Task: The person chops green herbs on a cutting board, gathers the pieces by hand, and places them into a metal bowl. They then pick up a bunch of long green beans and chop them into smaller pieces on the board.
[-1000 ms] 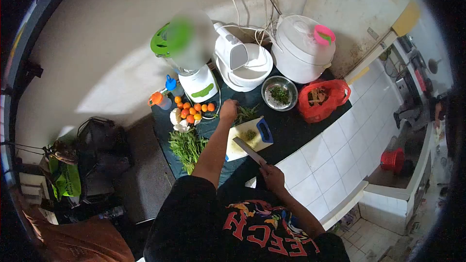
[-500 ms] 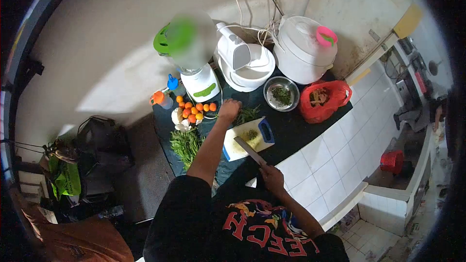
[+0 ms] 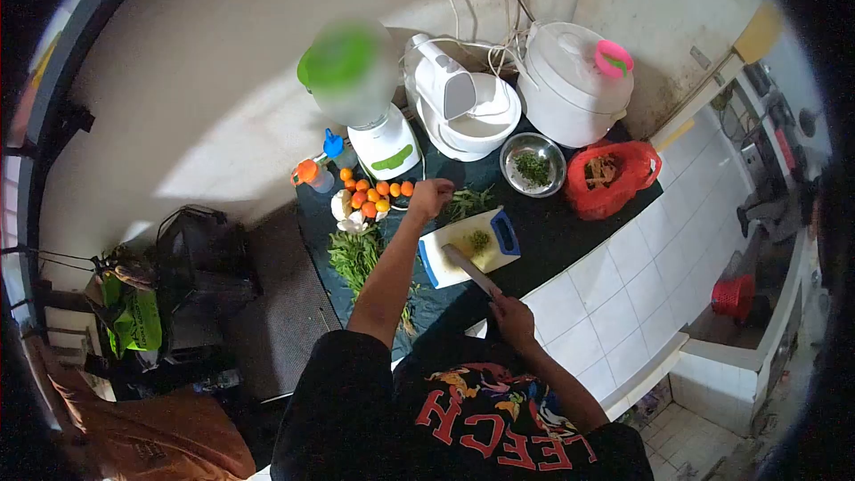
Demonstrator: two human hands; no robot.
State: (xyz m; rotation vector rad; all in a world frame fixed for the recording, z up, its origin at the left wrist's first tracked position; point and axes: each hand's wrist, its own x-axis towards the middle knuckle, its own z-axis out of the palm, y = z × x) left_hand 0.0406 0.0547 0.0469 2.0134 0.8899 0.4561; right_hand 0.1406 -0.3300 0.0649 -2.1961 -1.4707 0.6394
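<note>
My right hand [image 3: 512, 319] grips the handle of a knife [image 3: 472, 270], whose blade lies over the white cutting board [image 3: 435, 260] with blue ends. A small heap of finely chopped herbs [image 3: 479, 240] sits on the board beside the blade. Just beyond the board's far edge, my left hand [image 3: 432, 199] has its fingers curled together next to some leafy green sprigs [image 3: 470, 203]. Whether a sprig is between those fingers is too small to make out.
Behind stand a blender [image 3: 383, 147], a stand mixer [image 3: 481, 129] and a large white lidded pot [image 3: 574, 93]. A metal bowl of chopped greens [image 3: 533, 169] and a red plastic bag [image 3: 598, 196] are right. Orange fruits [image 3: 360, 199] and a leafy bunch [image 3: 354, 258] lie left.
The whole view has shifted slightly, so everything appears a little further right. Both hands, the knife and the board keep nearly the same places relative to each other.
</note>
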